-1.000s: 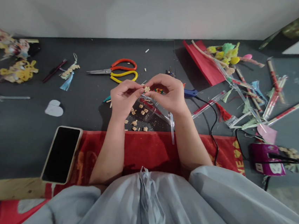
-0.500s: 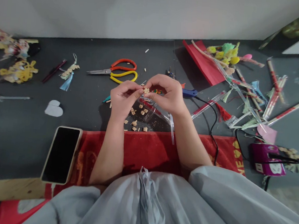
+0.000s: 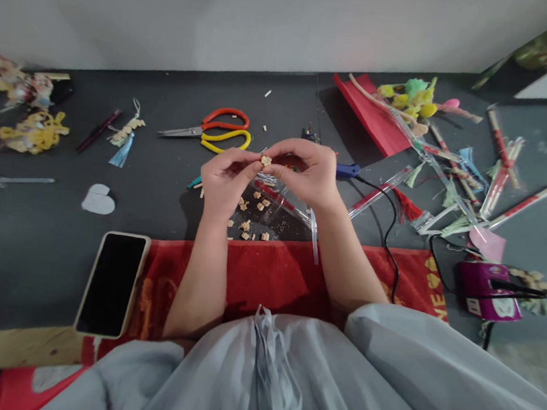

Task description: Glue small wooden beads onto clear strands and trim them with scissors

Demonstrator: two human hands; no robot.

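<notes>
Between the fingertips of both hands is a small beige flower-shaped piece (image 3: 265, 161). My left hand (image 3: 230, 178) pinches its left side with thumb and forefinger. On its other side, my right hand (image 3: 306, 169) grips it the same way, with the fingers curled. Below the hands, several similar beige pieces (image 3: 246, 225) lie scattered on the dark table among crumbs. Clear plastic packaging with red parts (image 3: 286, 203) lies partly under my right hand. Scissors (image 3: 223, 129) with one orange and one yellow handle rest beyond my left hand.
A red towel (image 3: 271, 276) lies along the near edge, with a phone (image 3: 113, 286) on its left. To the right are a blue-handled corded tool (image 3: 348, 170), a red sheet (image 3: 378, 121) and tasselled packets. A purple box (image 3: 485, 293) stands at far right.
The flower-shaped piece has shifted slightly left and up and is turned a little between the fingertips. My right fingers have moved slightly; the things on the table stay put.
</notes>
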